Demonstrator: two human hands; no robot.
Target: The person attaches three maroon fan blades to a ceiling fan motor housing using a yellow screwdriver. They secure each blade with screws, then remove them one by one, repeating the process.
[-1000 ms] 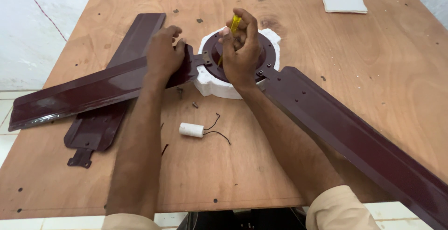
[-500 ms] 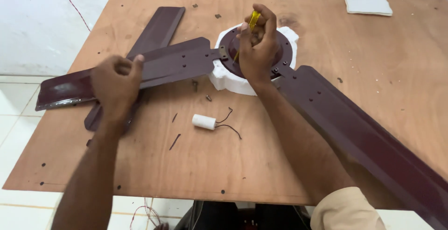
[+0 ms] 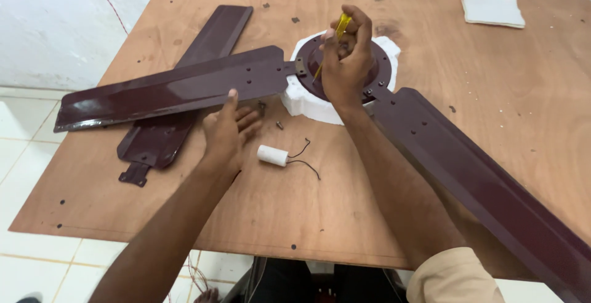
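Observation:
A dark maroon ceiling fan motor (image 3: 381, 72) rests on a white foam block (image 3: 308, 103) on a plywood table (image 3: 480, 124). My right hand (image 3: 346, 63) is closed on a yellow-handled screwdriver (image 3: 340, 26), held upright over the motor hub. One maroon blade (image 3: 178, 84) is attached and reaches left; another blade (image 3: 486, 180) reaches toward the lower right. My left hand (image 3: 229, 132) lies with fingers apart, its fingertips at the near edge of the left blade, close to small screws (image 3: 279, 124). It holds nothing.
A loose third blade (image 3: 209, 38) lies under the left blade, its bracket end (image 3: 134, 174) near the table's left edge. A white cylindrical capacitor with black wires (image 3: 273, 155) sits in front of the foam. A folded white cloth (image 3: 492, 11) lies at the far right.
My left hand left the blade root by the motor, swung out left, and now rests by the blade's near edge. The right hand stays on the screwdriver over the hub.

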